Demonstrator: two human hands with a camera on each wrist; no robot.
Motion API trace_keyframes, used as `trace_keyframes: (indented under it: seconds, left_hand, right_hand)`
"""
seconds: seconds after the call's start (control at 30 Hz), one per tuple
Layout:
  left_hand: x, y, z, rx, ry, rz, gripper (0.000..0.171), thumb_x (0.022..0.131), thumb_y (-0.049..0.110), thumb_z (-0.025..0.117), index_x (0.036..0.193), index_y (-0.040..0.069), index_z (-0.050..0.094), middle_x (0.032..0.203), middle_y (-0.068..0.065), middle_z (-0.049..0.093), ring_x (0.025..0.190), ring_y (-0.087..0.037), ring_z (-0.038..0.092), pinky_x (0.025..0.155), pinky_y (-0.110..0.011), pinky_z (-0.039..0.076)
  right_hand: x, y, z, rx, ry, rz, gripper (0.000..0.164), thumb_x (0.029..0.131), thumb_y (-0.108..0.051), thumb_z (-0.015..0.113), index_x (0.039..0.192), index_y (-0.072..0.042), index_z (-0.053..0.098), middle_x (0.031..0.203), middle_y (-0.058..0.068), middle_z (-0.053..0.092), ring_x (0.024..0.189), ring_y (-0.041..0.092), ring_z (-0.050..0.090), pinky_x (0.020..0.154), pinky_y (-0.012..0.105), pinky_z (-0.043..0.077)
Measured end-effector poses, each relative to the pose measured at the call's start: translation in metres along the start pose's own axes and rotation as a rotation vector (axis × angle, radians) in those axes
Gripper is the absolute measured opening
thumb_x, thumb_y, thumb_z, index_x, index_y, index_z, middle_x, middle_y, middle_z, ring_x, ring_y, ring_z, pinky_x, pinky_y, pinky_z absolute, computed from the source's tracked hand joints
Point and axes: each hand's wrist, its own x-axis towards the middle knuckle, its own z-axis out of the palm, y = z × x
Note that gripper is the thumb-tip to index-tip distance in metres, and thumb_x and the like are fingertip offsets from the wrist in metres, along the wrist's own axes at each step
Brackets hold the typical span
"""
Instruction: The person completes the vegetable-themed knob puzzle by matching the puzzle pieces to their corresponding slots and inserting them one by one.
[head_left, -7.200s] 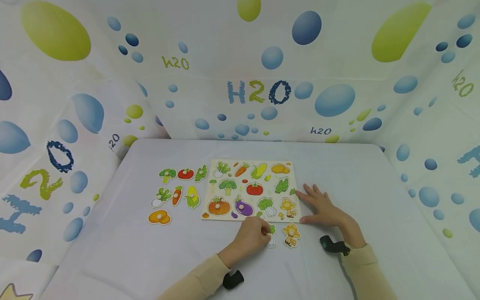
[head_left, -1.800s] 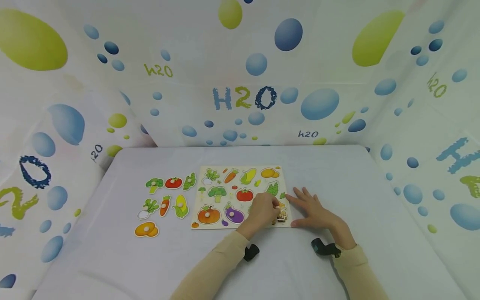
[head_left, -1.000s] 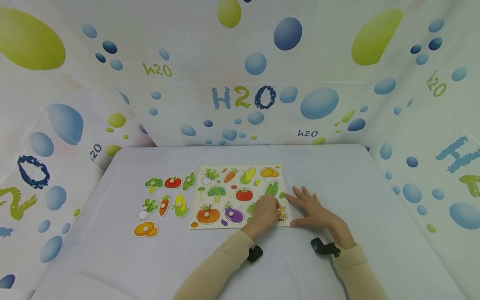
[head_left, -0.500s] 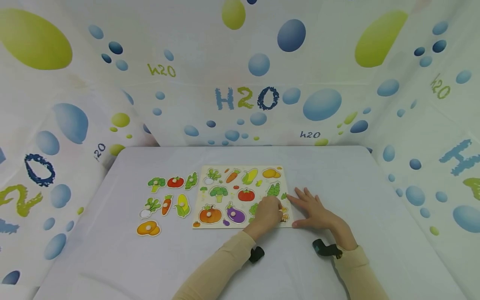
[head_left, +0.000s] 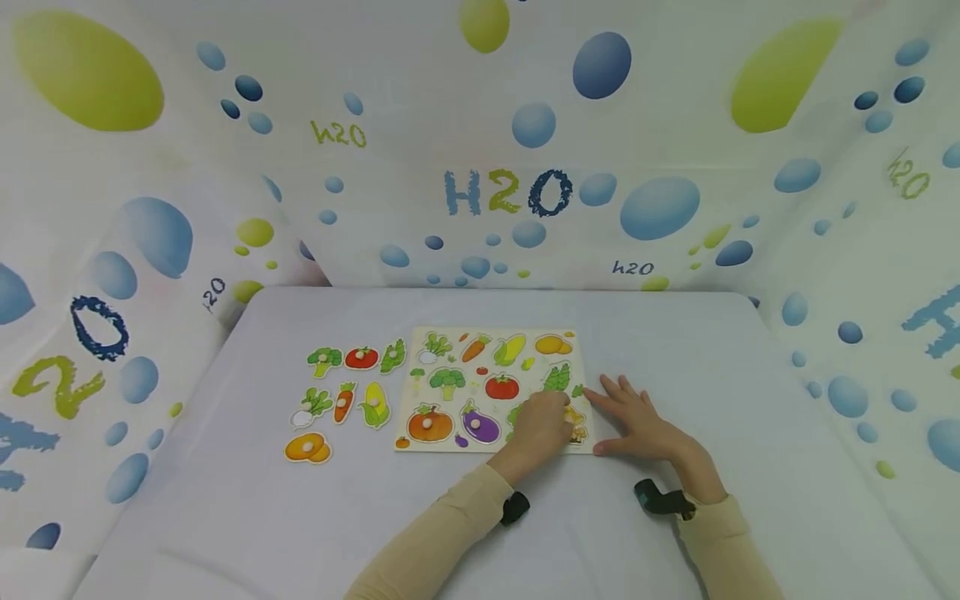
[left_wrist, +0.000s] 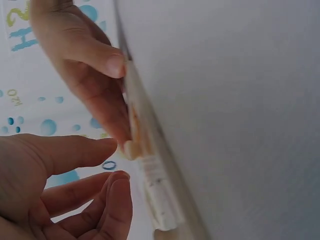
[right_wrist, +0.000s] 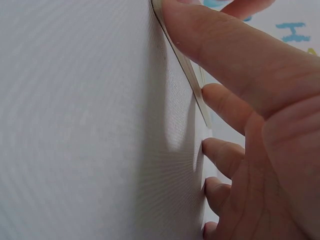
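Note:
A wooden vegetable puzzle board [head_left: 468,402] lies on the white table. In its front row sit knobbed pumpkin [head_left: 430,425] and eggplant [head_left: 480,427] pieces; a leafy green piece [head_left: 513,419] is mostly covered by my left hand [head_left: 536,433]. That hand is over the mushroom piece [head_left: 577,427] at the front right corner. In the left wrist view, thumb and curled fingers stand apart, tips close beside the mushroom's knob [left_wrist: 131,150] without closing round it. My right hand [head_left: 641,425] rests with spread fingers at the board's right edge, thumb on the corner.
Left of the board lie loose knobbed pieces: broccoli [head_left: 324,362], tomato [head_left: 362,358], a green vegetable [head_left: 392,357], a white radish [head_left: 311,408], carrot [head_left: 343,403], corn [head_left: 375,406] and potato [head_left: 307,448]. A patterned cloth [head_left: 405,150] hangs behind the table.
The leafy green and mushroom pieces, earlier in front of the board, are now on it. Lately my left hand stays over the mushroom, its fingers coming apart; the right hand keeps its place.

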Motion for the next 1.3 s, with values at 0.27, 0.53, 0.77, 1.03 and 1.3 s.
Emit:
trace_keyframes:
  seconds: [0.27,0.53,0.77,1.03,1.3]
  left_hand:
    - [-0.016,0.005,-0.033,-0.057,0.008,0.035,0.028,0.085,0.012,0.074,0.112,0.003,0.071,0.087,-0.004,0.069,0.076,-0.013,0.060,0.068,-0.020,0.049]
    - [-0.037,-0.017,-0.070,-0.062,0.074,0.013,0.025,0.083,0.010,0.075,0.106,0.002,0.073,0.072,0.000,0.060,0.065,-0.011,0.048,0.060,-0.020,0.041]
    - [-0.058,-0.041,-0.104,-0.068,0.148,-0.061,0.022,0.084,0.011,0.075,0.104,0.003,0.074,0.081,-0.003,0.064,0.072,-0.013,0.052,0.064,-0.022,0.046]
    - [-0.081,-0.081,-0.136,-0.093,0.257,-0.160,0.023,0.083,0.008,0.075,0.105,0.002,0.073,0.081,-0.007,0.064,0.073,-0.016,0.053,0.065,-0.025,0.046]
    - [-0.105,-0.130,-0.162,-0.041,0.334,-0.306,0.023,0.083,0.007,0.074,0.103,-0.003,0.072,0.082,-0.012,0.065,0.074,-0.021,0.056,0.066,-0.029,0.044]
  right_hand:
    - [-0.002,0.005,-0.004,-0.005,0.009,0.008,0.089,0.077,-0.042,0.078,0.150,-0.011,0.038,0.159,0.029,0.014,0.144,0.055,-0.003,0.107,0.075,-0.004]
    - [-0.001,0.003,-0.001,-0.002,-0.010,0.020,0.090,0.077,-0.042,0.079,0.150,-0.011,0.037,0.160,0.028,0.013,0.145,0.053,-0.004,0.109,0.073,-0.005]
    - [0.001,0.001,0.001,0.002,-0.025,0.022,0.090,0.077,-0.043,0.078,0.151,-0.012,0.036,0.160,0.027,0.011,0.146,0.052,-0.005,0.109,0.072,-0.006]
    - [0.002,0.001,0.002,-0.002,-0.031,0.010,0.090,0.078,-0.043,0.077,0.151,-0.012,0.035,0.160,0.027,0.011,0.146,0.052,-0.006,0.109,0.072,-0.006]
    - [0.001,0.002,0.003,0.008,-0.028,0.019,0.091,0.077,-0.044,0.078,0.151,-0.012,0.035,0.161,0.027,0.010,0.146,0.051,-0.007,0.110,0.071,-0.008]
